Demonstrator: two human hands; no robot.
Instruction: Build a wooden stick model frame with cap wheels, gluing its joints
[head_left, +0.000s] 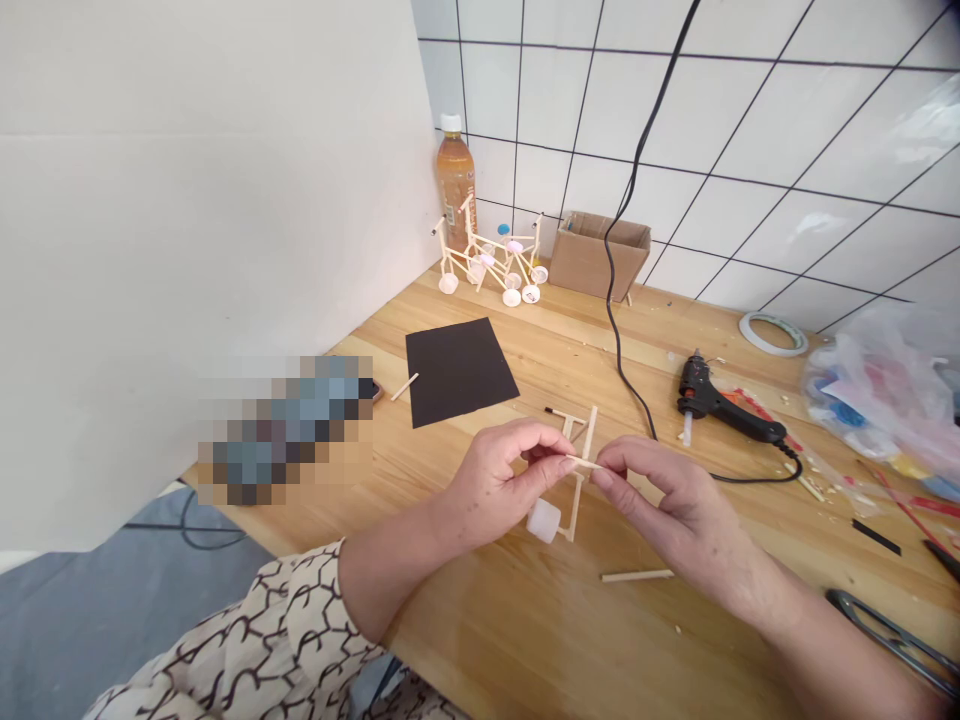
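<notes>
Holding a thin stick [584, 462] over the wooden frame [590, 432] seems the step: left hand [496, 478] and right hand [679, 512] pinch its ends; shifting it likely calls for even pressure.

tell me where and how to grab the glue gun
Likely best by the slim black handle, coming from the right: the glue gun lies on its side, handle extending rightward, away from the possibly hot nozzle. Grip short of the end where the cord exits.

Stick frame [590, 432] on table [510, 630], right of card sheet [461, 372], left of glue gun [701, 392].
</notes>
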